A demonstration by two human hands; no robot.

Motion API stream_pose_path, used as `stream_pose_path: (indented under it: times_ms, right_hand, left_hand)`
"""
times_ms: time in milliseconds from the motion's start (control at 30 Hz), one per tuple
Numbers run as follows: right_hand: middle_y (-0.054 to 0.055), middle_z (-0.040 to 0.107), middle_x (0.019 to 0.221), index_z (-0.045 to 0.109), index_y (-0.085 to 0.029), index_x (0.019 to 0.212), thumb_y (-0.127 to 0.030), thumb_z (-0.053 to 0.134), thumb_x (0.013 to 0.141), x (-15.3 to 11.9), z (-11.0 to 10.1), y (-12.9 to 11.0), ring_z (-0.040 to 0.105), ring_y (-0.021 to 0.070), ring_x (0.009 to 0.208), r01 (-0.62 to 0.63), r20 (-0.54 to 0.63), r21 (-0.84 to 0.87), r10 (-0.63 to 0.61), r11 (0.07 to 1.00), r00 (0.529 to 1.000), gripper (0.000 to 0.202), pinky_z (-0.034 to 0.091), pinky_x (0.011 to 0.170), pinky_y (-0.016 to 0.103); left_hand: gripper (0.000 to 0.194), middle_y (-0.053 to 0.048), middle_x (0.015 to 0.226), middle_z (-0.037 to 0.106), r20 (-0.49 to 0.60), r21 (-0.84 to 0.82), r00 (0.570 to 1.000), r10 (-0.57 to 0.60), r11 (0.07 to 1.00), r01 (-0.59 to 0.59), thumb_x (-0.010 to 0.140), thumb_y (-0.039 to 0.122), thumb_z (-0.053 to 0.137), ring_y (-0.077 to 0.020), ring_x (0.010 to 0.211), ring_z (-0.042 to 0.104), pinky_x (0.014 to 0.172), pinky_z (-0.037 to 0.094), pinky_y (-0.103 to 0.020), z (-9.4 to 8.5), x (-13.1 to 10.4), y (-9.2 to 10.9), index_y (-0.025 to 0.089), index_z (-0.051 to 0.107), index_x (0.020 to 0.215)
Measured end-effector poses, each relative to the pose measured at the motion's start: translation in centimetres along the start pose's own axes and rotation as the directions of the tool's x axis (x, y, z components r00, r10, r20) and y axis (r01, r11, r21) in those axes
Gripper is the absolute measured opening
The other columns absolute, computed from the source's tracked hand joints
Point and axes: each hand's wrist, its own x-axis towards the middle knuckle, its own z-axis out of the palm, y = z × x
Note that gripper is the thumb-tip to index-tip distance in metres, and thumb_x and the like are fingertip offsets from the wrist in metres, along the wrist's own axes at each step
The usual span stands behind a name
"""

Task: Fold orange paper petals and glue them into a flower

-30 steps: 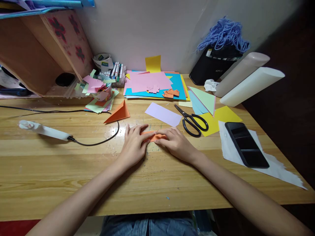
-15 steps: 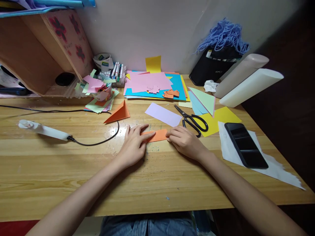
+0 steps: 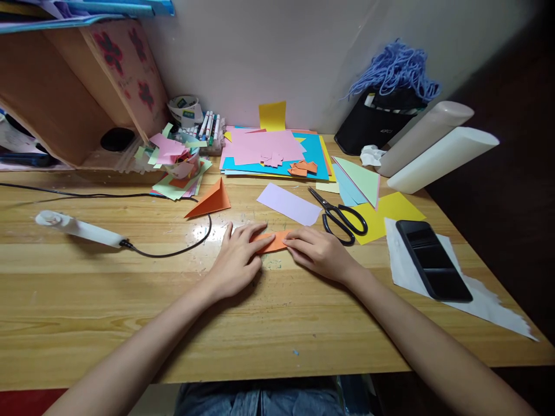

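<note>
A narrow orange paper strip (image 3: 276, 243) lies flat on the wooden table between my hands. My left hand (image 3: 236, 257) is open, its spread fingers pressing on the strip's left end. With fingers closed together, my right hand (image 3: 323, 252) grips the strip's right part and hides that end. Just beyond the strip is a lilac paper rectangle (image 3: 288, 204). Black-handled scissors (image 3: 336, 215) rest past my right hand, partly over yellow paper (image 3: 390, 214). A folded orange paper piece (image 3: 210, 200) stands beyond my left hand.
Coloured sheets (image 3: 255, 147) are stacked by the wall. To the left are a cup of paper scraps (image 3: 184, 164), markers (image 3: 210, 127) and a white corded device (image 3: 80, 228). A phone (image 3: 433, 260) lies on torn white paper (image 3: 489, 306) at the right.
My right hand has moved left along the orange paper strip, so less of it shows between my hands. My left hand remains on the left end.
</note>
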Motion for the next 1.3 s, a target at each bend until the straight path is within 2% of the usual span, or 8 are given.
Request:
stream_pose_path:
  times_ms: [133,233,333,433,500,667,933,1300]
  right_hand:
    - [0.006,0.066,0.089,0.062,-0.019,0.089,-0.015,0.047,0.083,0.3,-0.2,-0.7,0.058,0.0177,0.082,-0.009,-0.091,0.141,0.022,0.990,0.996,0.017,0.047,0.071,0.032]
    - [0.005,0.066,0.086,0.062,-0.019,0.088,-0.016,0.050,0.083,0.5,-0.7,-1.8,0.059,0.0164,0.080,-0.130,-0.130,0.368,0.190,0.920,0.973,0.013,0.047,0.074,0.031]
    - [0.004,0.067,0.082,0.063,-0.019,0.084,-0.020,0.052,0.083,0.7,-0.9,-2.7,0.061,0.0157,0.077,-0.312,-0.070,0.572,0.424,0.759,0.903,0.011,0.049,0.071,0.029]
    - [0.005,0.068,0.090,0.064,-0.020,0.092,-0.023,0.051,0.083,0.6,-0.7,-2.9,0.062,0.0168,0.084,-0.410,0.051,0.696,0.530,0.589,0.846,0.016,0.050,0.074,0.029]
    - [0.006,0.067,0.098,0.064,-0.020,0.098,-0.023,0.050,0.084,0.6,-0.5,-2.8,0.061,0.0176,0.091,-0.422,0.101,0.727,0.524,0.541,0.846,0.020,0.049,0.079,0.031]
    - [0.005,0.066,0.098,0.063,-0.021,0.098,-0.021,0.052,0.081,0.6,-0.5,-2.5,0.061,0.0173,0.090,-0.395,0.086,0.683,0.470,0.614,0.879,0.020,0.049,0.079,0.032]
    - [0.003,0.066,0.079,0.064,-0.020,0.084,-0.022,0.050,0.083,0.7,-0.5,-3.1,0.060,0.0151,0.073,-0.333,-0.023,0.522,0.403,0.785,0.915,0.014,0.046,0.066,0.028]
    - [0.002,0.063,0.073,0.058,-0.020,0.079,-0.023,0.049,0.084,0.7,-0.2,-3.8,0.057,0.0144,0.068,-0.354,-0.042,0.459,0.418,0.815,0.907,0.011,0.043,0.061,0.025]
  left_hand:
    - [0.030,-0.002,0.122,0.054,-0.132,-0.062,0.991,0.027,0.997,-0.035,0.085,0.028,0.046,-0.0196,0.115,0.044,0.106,0.002,-0.053,-0.1,0.0,0.4,0.031,0.056,0.113]
    - [0.023,-0.001,0.100,0.064,-0.187,-0.197,0.982,0.036,0.978,-0.073,0.087,0.028,0.042,-0.0149,0.095,0.055,0.104,0.018,-0.044,-0.3,0.0,0.9,0.025,0.063,0.098]
    - [0.025,-0.002,0.084,0.066,-0.111,-0.422,0.991,-0.073,0.907,0.019,0.087,0.031,0.042,-0.0142,0.078,0.057,0.081,0.041,-0.031,-0.4,0.0,1.5,0.020,0.064,0.090]
    - [0.025,-0.003,0.083,0.067,-0.030,-0.603,0.973,-0.228,0.781,0.164,0.083,0.034,0.047,-0.0153,0.075,0.058,0.067,0.043,-0.025,-0.2,-0.1,1.9,0.018,0.065,0.090]
    - [0.025,-0.003,0.084,0.067,0.011,-0.666,0.959,-0.285,0.713,0.220,0.080,0.035,0.050,-0.0163,0.076,0.058,0.067,0.043,-0.025,-0.2,0.0,1.9,0.017,0.066,0.089]
    - [0.026,-0.004,0.083,0.067,0.078,-0.714,0.950,-0.303,0.647,0.266,0.080,0.033,0.050,-0.0167,0.078,0.058,0.068,0.043,-0.025,-0.6,0.3,1.7,0.016,0.067,0.088]
    - [0.024,-0.003,0.086,0.070,0.087,-0.710,0.957,-0.276,0.657,0.254,0.078,0.034,0.053,-0.0174,0.080,0.060,0.072,0.044,-0.026,-0.5,0.2,2.0,0.018,0.069,0.086]
    - [0.025,-0.003,0.081,0.071,0.075,-0.738,0.947,-0.311,0.622,0.263,0.075,0.038,0.056,-0.0175,0.077,0.061,0.069,0.044,-0.025,-0.2,0.4,1.9,0.017,0.070,0.078]
